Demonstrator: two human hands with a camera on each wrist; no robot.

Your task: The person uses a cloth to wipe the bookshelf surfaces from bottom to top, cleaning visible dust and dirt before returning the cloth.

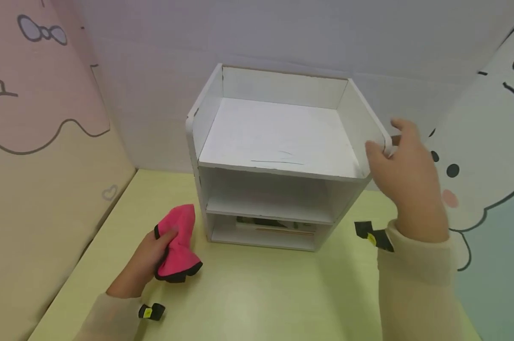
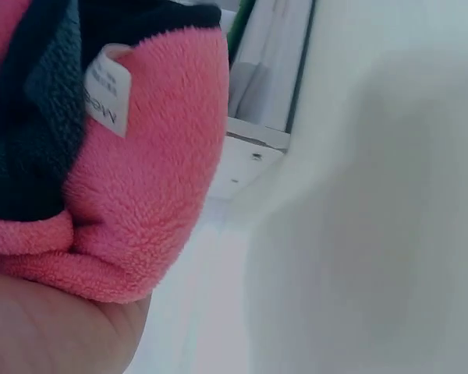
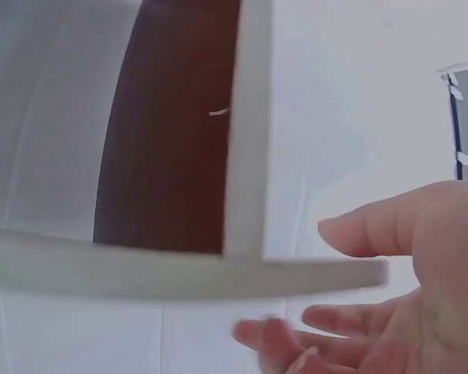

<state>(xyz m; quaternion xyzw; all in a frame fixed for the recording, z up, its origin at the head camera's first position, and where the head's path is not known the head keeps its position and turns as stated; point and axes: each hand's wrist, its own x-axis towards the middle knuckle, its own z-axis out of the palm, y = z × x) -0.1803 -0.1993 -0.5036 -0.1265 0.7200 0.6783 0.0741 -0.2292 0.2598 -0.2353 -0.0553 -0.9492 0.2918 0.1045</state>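
Observation:
A pink plush cloth [image 1: 181,246] with black edging is bunched in my left hand [image 1: 148,258], which grips it low over the table, left of a white shelf unit [image 1: 278,132]. In the left wrist view the cloth [image 2: 156,156] shows a white label and a dark side. My right hand [image 1: 410,175] is at the front upper corner of the unit's right side panel. In the right wrist view the thumb lies on one side of the panel [image 3: 320,274] and the loosely bent fingers [image 3: 347,319] on the other, with a gap between fingers and panel.
The unit stands on a pale yellow table [image 1: 257,293], with a flat item [image 1: 278,224] in its bottom compartment. A white wall [image 1: 155,94] rises behind. Cartoon-printed panels [image 1: 48,189] flank the table on both sides.

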